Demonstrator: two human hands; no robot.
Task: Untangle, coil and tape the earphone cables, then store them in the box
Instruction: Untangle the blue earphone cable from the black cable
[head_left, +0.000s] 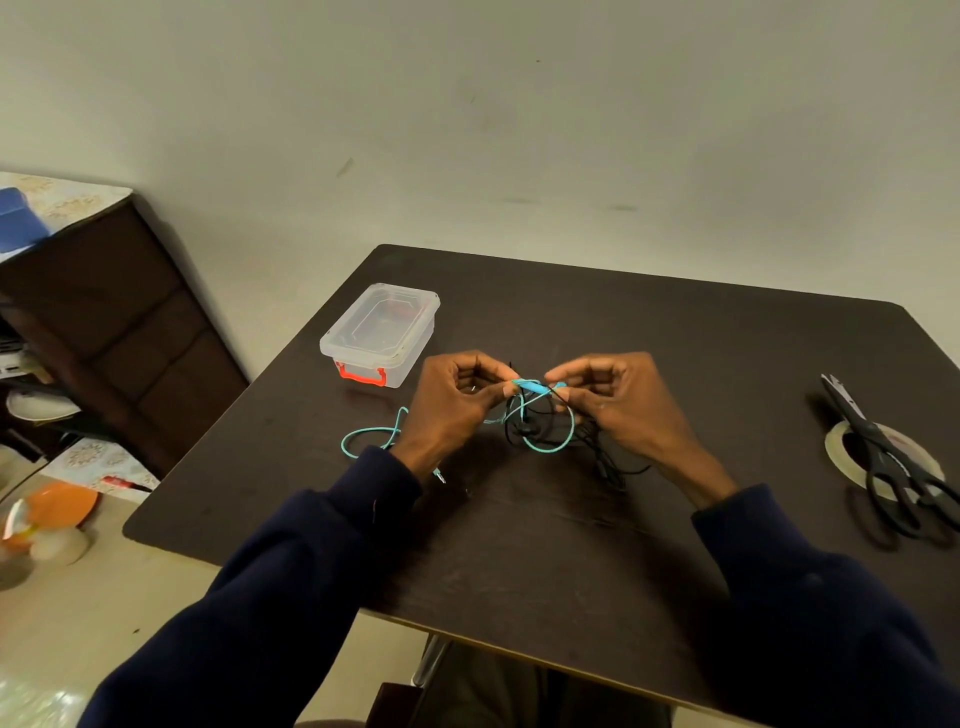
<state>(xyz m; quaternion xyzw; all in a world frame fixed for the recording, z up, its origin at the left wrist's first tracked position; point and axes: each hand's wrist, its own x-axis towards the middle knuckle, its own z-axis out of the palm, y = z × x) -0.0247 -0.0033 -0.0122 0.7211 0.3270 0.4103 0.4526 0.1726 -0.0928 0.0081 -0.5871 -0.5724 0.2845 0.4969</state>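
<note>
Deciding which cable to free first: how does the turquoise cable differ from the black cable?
The turquoise cable stands out brightly on the dark table; the black cable is hard to trace on it. The turquoise cable trails left past the left hand into a loose loop; the black cable bunches below the right hand. Both hands pinch the turquoise cable, not the black cable. The two are tangled together between the hands.
</note>
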